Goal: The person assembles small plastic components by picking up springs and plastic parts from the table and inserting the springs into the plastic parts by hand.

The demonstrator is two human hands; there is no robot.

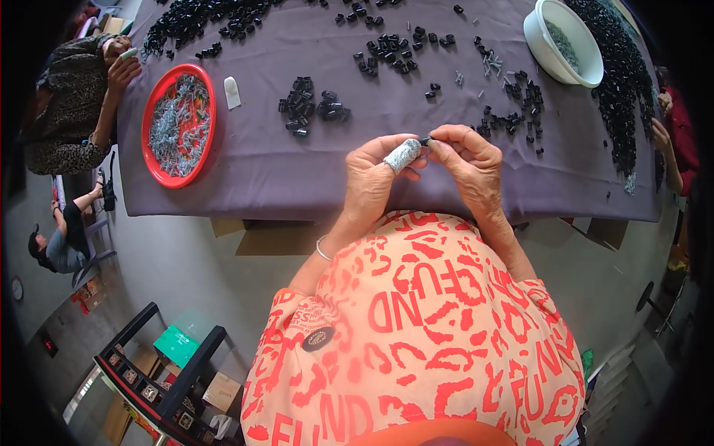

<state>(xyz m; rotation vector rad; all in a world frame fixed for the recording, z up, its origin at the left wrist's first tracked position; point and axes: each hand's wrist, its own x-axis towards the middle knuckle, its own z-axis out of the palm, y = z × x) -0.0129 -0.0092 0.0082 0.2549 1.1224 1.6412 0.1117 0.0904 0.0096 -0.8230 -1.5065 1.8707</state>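
My left hand [370,172] and my right hand [474,165] meet just above the near edge of the cloth-covered table. Both sets of fingertips pinch a small black cylindrical part [425,140] between them. A speckled grey-white cover [403,154] sits over my left thumb. My right fingers partly hide the part, so its details cannot be made out. Beyond my hands lie loose piles of similar black parts [299,105], with more black parts [526,104] to the right, among thin clear pieces [491,62].
A red tray [211,141] of small translucent pieces stands at left, near a white finger cover [232,93]. A white bowl [537,33] of similar pieces stands at far right, beside a large black heap [617,97]. Other people's hands [123,73] are at both table sides.
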